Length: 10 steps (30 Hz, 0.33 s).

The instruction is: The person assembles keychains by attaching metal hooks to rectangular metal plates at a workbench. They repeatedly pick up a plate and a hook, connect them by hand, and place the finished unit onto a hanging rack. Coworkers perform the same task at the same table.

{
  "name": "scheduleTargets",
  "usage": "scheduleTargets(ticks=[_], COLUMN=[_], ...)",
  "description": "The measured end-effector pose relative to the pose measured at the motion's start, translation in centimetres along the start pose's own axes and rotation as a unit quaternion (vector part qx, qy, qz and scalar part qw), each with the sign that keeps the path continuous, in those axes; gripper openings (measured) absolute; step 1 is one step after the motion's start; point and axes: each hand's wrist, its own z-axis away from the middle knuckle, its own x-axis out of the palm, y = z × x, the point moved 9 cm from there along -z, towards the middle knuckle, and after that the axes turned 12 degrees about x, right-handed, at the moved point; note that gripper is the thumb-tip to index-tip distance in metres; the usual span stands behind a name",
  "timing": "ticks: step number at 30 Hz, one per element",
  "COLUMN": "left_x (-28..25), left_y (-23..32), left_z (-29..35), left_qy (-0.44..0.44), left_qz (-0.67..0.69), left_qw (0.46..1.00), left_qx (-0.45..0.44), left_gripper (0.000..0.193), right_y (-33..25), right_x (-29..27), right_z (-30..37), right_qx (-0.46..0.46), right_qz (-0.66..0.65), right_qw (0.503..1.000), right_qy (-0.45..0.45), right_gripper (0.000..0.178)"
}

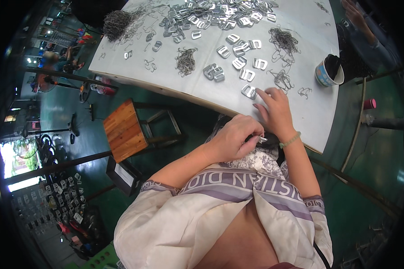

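My left hand (239,136) is closed just off the table's near edge. Between its thumb and fingers shows the end of a silver metal buckle (263,140); the rest is hidden. On the tabletop my right hand (276,110), with a green bead bracelet at the wrist, has its fingers apart. Its index fingertip touches a flat silver buckle (248,91) near the edge. Beyond it lie several loose buckles (239,62) and a small cluster of buckles (213,72). Thin bent wire hooks lie in a tangle (283,80) past my right hand.
A large buckle heap (215,15) covers the far part of the white table (143,85). More wire hooks (185,61) lie in clumps. A paper cup (327,71) stands at the right edge. Left of the table is a wooden stool (125,130). Another person's hand (357,18) shows far right.
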Motion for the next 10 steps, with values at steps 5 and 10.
scheduleTargets(ticks=[5, 10], left_x=[-0.4, -0.7], left_y=[-0.3, -1.1], left_z=[0.1, 0.6], left_qy=[0.006, 0.024], left_qz=[-0.006, -0.018], left_qw=[1.000, 0.999], left_qx=[-0.007, -0.042], left_gripper=[0.017, 0.016], right_y=[2.3, 5.5], right_x=[3.7, 2.3], right_z=[-1.5, -0.5], right_qx=[0.023, 0.272], right_qz=[0.063, -0.185], right_qw=[0.996, 0.932], right_qy=[-0.055, -0.152], right_gripper=[0.022, 0.017])
